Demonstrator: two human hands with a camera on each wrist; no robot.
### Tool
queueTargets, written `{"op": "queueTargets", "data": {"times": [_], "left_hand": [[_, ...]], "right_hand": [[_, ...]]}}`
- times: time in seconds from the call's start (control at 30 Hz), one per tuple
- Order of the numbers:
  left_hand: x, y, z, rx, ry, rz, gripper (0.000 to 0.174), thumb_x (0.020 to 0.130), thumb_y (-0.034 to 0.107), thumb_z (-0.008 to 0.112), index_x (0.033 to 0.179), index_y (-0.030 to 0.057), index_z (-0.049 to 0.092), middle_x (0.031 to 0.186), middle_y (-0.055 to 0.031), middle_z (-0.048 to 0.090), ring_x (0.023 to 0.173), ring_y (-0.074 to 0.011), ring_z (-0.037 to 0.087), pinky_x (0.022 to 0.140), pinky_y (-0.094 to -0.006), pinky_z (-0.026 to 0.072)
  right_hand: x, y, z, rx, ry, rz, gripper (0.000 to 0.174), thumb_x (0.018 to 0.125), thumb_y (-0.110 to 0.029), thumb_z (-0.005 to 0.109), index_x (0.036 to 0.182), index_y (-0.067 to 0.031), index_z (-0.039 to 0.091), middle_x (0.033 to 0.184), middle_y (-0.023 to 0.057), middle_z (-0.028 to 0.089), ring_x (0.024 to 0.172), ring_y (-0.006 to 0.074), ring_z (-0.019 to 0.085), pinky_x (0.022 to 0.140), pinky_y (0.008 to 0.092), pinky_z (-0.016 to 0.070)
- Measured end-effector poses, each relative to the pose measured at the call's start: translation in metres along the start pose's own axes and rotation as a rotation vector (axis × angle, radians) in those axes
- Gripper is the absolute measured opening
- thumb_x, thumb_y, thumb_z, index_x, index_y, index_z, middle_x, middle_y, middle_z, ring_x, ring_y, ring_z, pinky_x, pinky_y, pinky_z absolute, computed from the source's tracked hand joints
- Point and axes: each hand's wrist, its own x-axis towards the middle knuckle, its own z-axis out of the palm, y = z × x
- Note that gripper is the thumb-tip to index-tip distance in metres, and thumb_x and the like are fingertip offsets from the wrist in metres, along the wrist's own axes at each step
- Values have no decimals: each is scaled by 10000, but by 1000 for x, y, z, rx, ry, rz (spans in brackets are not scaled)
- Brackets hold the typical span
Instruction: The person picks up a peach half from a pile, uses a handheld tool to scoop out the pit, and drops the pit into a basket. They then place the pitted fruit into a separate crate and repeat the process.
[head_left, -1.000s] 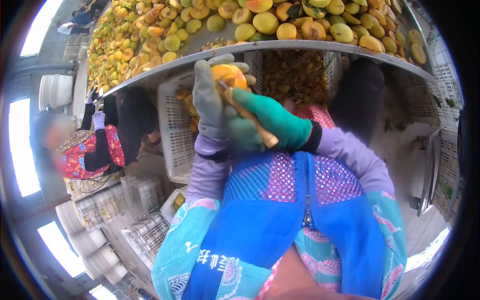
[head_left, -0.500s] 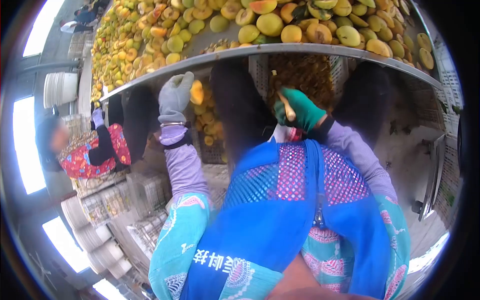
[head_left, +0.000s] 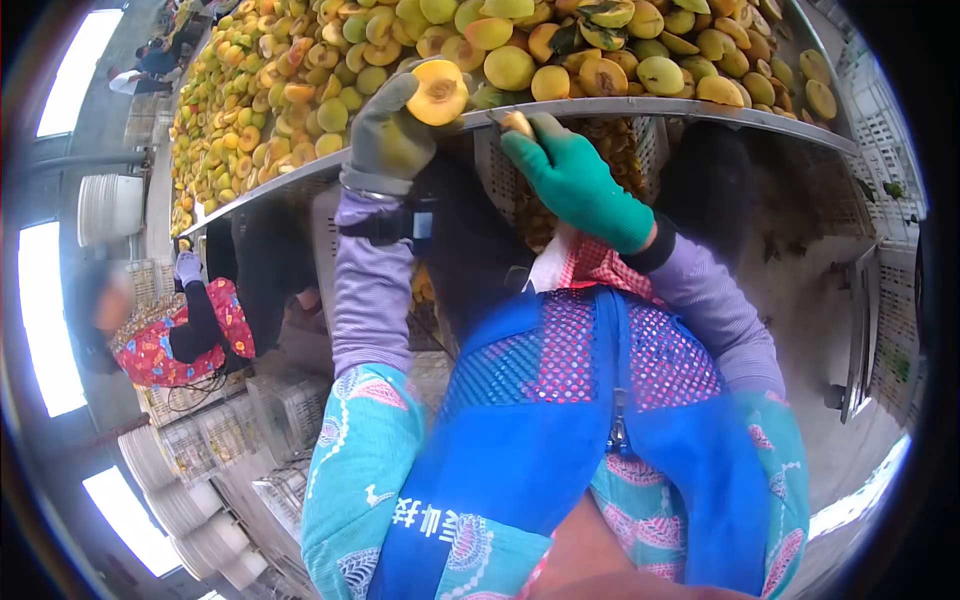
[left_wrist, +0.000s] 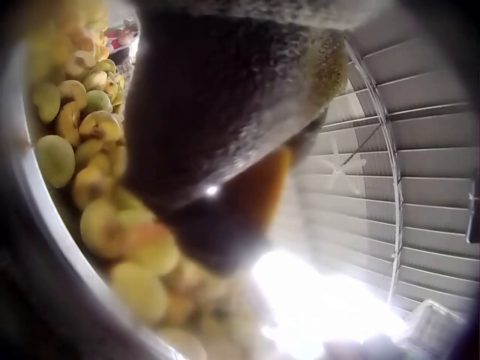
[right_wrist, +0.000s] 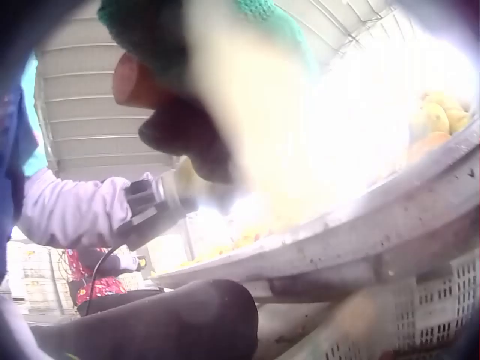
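My left hand (head_left: 388, 135), in a grey glove, holds a halved yellow peach (head_left: 438, 92) at the rim of the fruit table. The cut face with its brown pit hollow is turned up toward the head camera. In the left wrist view the glove (left_wrist: 225, 97) hides most of the fruit, and only an orange strip shows. My right hand (head_left: 585, 185), gloved in green, grips a small tool by its wooden handle (head_left: 517, 124) close to the table's edge. The handle's end (right_wrist: 131, 79) sticks out of the green glove in the right wrist view.
Heaped peach halves (head_left: 300, 90) cover the metal table, whose raised rim (head_left: 660, 106) runs before me. Below it, between my legs, stands a crate of scraps (head_left: 620, 150). Another person (head_left: 190, 330) sits at the left, near stacked white buckets (head_left: 110, 210).
The hands were together on a fruit and the tool, then parted, the left one over a crate with a fruit piece beside it. Both have since risen to the table rim, the left holding a peach half.
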Motion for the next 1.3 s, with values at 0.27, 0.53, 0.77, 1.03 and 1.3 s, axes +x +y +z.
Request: {"op": "queueTargets", "data": {"times": [0.27, 0.53, 0.77, 1.03, 1.3], "left_hand": [[-19, -28, 53, 933, 28, 543, 251, 959, 108, 515, 1165, -34, 536, 1064, -154, 648, 958, -251, 651, 829, -321, 539], [-19, -40, 79, 228, 274, 369, 365, 977, 322, 517, 959, -21, 640, 792, -122, 661, 691, -180, 648, 631, -282, 541], [-17, -51, 83, 360, 293, 445, 348, 985, 320, 503, 952, 0, 635, 728, -118, 647, 625, -142, 609, 562, -249, 505], [-24, -44, 83, 347, 237, 303, 390, 986, 348, 480, 955, -5, 641, 716, -133, 651, 650, -147, 612, 578, -247, 498], [-45, -37, 79, 313, 246, 263, 359, 985, 331, 472, 954, 9, 627, 724, -146, 657, 627, -155, 611, 584, -268, 504]], "right_hand": [[3, -7, 6, -263, 52, -197, 339, 951, -355, 529, 902, -20, 534, 650, 200, 592, 610, 400, 591, 537, 486, 450], [1, -10, 8, -230, -22, -204, 361, 959, -360, 509, 934, 0, 529, 697, 221, 604, 644, 407, 597, 551, 487, 451], [-8, -2, 36, 369, -48, -2, 377, 987, -346, 458, 980, 24, 529, 689, 208, 591, 563, 310, 573, 552, 455, 448], [-15, -21, 24, 1733, -635, 612, 352, 987, -475, 384, 859, -163, 485, 588, -42, 422, 438, 107, 383, 424, 267, 346], [-21, -17, 33, 1926, -908, 605, 382, 1004, -478, 337, 905, -141, 487, 547, -70, 386, 401, 73, 345, 422, 265, 322]]}}
